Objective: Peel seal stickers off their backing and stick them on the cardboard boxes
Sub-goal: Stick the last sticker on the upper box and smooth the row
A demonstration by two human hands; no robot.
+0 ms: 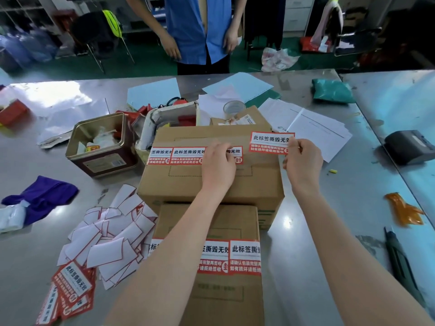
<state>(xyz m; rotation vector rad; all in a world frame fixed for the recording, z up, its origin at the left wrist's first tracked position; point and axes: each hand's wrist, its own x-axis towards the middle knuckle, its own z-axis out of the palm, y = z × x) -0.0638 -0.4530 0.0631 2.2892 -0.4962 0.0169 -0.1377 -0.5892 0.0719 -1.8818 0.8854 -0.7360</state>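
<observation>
Matte corrugated cardboard box [211,180] on scuffed metal table [329,231], row of glossy red-white rectangular stickers [176,155] along its top seam. Left hand [219,165] flat on that row, fingers relaxed, hiding part of the third one. Right hand [302,158] pinching loose seal sticker [270,142] by its right edge, above box's right corner. Fingertips mostly hidden behind sticker. Nearer box [223,267] cut off by forearm.

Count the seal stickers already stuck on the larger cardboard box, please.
3, in a row along its top seam: one at the left edge, one beside it, one mostly hidden under the left hand. The right hand holds a fourth, unstuck.
</observation>
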